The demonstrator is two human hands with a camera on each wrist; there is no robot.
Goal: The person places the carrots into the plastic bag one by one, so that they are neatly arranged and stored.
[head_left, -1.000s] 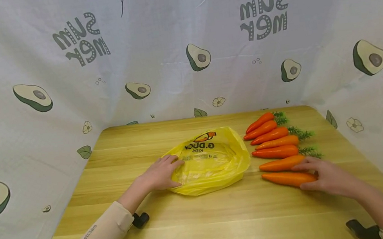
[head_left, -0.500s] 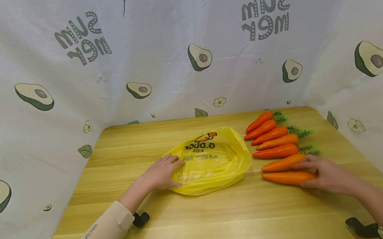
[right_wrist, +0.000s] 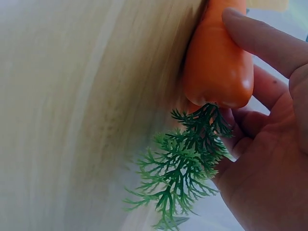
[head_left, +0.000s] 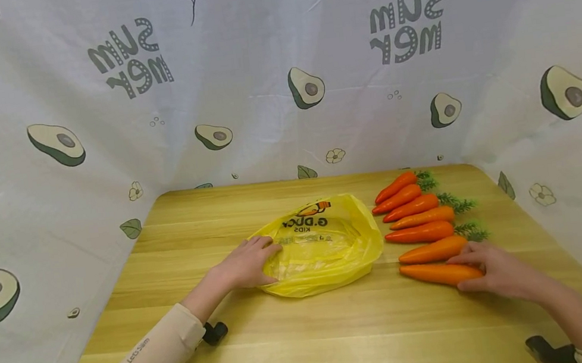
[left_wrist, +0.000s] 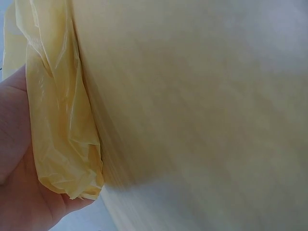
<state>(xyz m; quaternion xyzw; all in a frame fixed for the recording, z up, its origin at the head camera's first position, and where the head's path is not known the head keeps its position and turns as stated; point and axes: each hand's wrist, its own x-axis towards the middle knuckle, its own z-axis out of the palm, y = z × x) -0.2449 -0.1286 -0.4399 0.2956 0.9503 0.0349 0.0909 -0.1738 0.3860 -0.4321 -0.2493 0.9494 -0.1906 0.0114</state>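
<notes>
A yellow plastic bag (head_left: pixel 320 250) with a printed duck lies on the table, its mouth spread wide. At its left edge my left hand (head_left: pixel 249 264) grips the film; in the left wrist view the bag's folds (left_wrist: pixel 62 130) lie against the palm. My right hand (head_left: pixel 500 270) holds the nearest orange carrot (head_left: pixel 438 273) by its thick end, thumb on one side and fingers on the other. Green leaves (right_wrist: pixel 178 163) hang from that end in the right wrist view. Beside it lies another carrot (head_left: pixel 433 249), close to the fingers.
Several more carrots with green tops, such as a red-orange one (head_left: pixel 419 232), lie in a column right of the bag. The wooden table (head_left: pixel 310 347) is backed by a white curtain (head_left: pixel 236 80) printed with avocados.
Both hands stay almost in place on the bag and the carrot. The second-nearest carrot has shifted slightly to the right; the head view has drifted slightly.
</notes>
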